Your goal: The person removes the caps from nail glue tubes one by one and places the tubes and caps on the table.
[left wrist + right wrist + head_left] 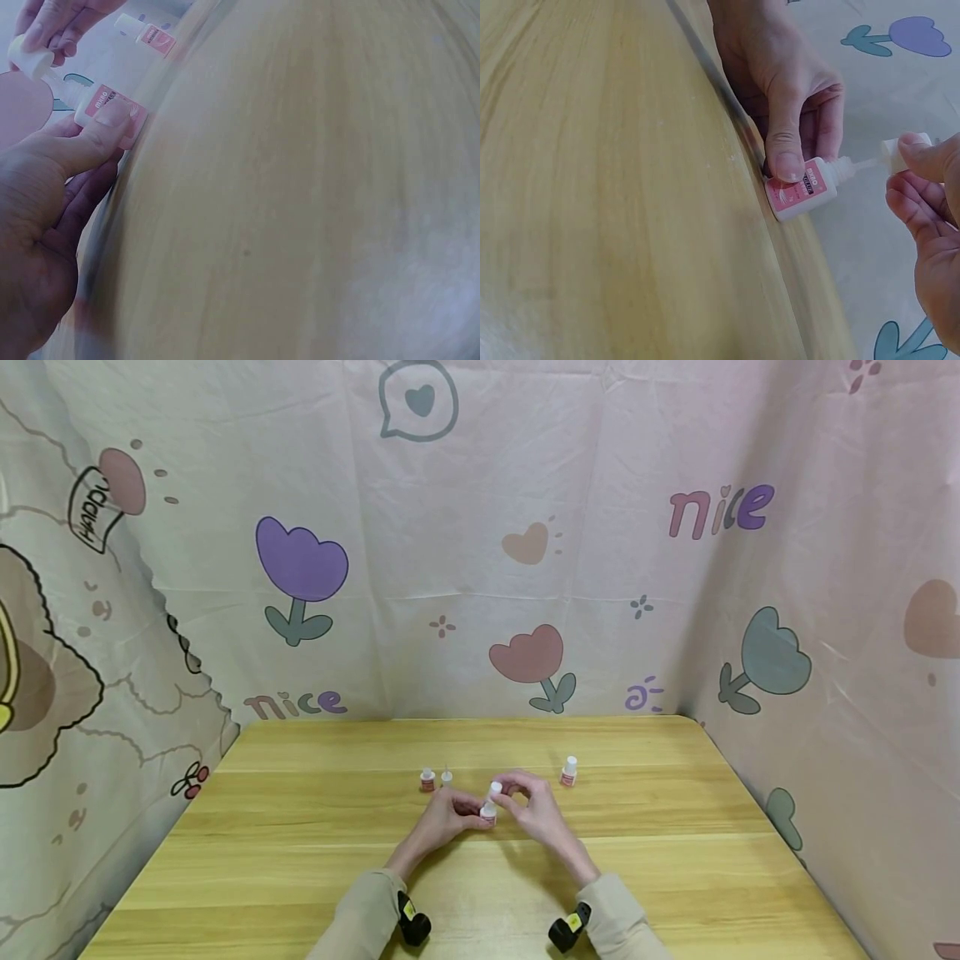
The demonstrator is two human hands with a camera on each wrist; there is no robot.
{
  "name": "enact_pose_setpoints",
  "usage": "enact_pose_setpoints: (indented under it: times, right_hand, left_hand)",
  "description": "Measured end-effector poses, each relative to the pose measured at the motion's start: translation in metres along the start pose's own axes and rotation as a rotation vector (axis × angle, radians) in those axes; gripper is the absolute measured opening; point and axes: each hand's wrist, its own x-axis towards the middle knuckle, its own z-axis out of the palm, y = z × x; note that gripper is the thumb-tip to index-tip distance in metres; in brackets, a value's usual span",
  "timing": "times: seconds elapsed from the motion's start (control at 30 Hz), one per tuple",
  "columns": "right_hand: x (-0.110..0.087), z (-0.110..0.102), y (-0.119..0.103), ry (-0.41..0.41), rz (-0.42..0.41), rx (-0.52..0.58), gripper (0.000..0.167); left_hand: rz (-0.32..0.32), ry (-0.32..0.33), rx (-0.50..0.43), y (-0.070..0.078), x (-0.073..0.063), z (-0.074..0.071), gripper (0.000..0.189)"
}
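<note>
My left hand (444, 818) grips a small white glue bottle (802, 191) with a pink label, thumb across the label, low over the table. Between thumb and fingers, my right hand (536, 810) pinches the bottle's white cap (496, 788). In the right wrist view the cap stands off the threaded neck (843, 169), and a thin pale stem (866, 164) spans the gap between them. Both hands meet near the middle of the table, the cap just above the bottle.
Another capped glue bottle (569, 772) stands to the right on the wooden table (300, 860). Behind my left hand are a bottle with a dark red label (427, 780) and a white cap with its thin stem pointing up (447, 776). A printed curtain (450, 527) hangs behind.
</note>
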Motion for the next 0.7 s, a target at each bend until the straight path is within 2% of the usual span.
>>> enact_pose_setpoints:
  times: [0.07,0.2,0.33,0.5,0.7]
  right_hand:
    - [0.000,-0.002,-0.009,0.001,0.018,0.010,0.019]
    - [0.000,-0.003,-0.012,0.009,0.066,0.047,0.021]
    - [-0.001,-0.004,0.001,0.029,0.078,0.127,0.025]
    - [-0.002,-0.006,0.006,0.036,0.116,0.220,0.028]
    - [-0.001,-0.008,0.008,0.043,0.173,0.261,0.030]
  left_hand:
    - [-0.007,0.003,-0.003,0.000,0.000,0.000,0.018]
    - [-0.005,0.005,-0.004,0.000,0.001,0.001,0.018]
    - [-0.007,0.007,0.002,0.000,0.001,0.001,0.018]
    - [-0.011,0.014,-0.014,0.000,0.000,0.001,0.019]
    - [-0.016,0.021,-0.042,0.002,-0.001,0.002,0.020]
